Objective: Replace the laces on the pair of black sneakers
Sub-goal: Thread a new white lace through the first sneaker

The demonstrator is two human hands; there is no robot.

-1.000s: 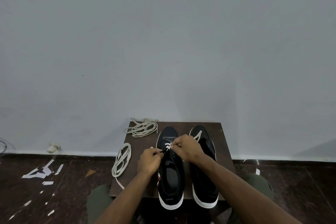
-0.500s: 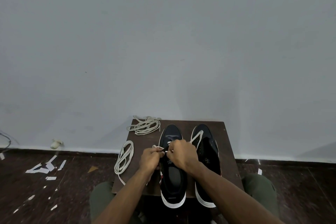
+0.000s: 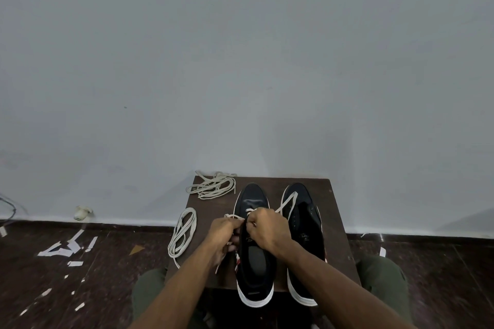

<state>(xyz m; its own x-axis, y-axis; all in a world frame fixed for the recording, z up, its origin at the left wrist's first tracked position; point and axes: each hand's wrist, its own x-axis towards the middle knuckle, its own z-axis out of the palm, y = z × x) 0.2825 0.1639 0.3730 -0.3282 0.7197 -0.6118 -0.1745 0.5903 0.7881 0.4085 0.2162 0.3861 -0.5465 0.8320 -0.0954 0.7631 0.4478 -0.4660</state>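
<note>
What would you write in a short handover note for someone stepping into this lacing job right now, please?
Left hand: pinching the white lace at the left sneaker.
Right hand: gripping the same lace over that sneaker's eyelets.
Both sneakers stand side by side on the small table; the right sneaker has one lace strand lying over its toe.
Two loose lace bundles lie on the table: one at the far left corner, one at the left edge.
Done: lacing started on the left sneaker.
Left: finish it, then lace the right one.
</note>
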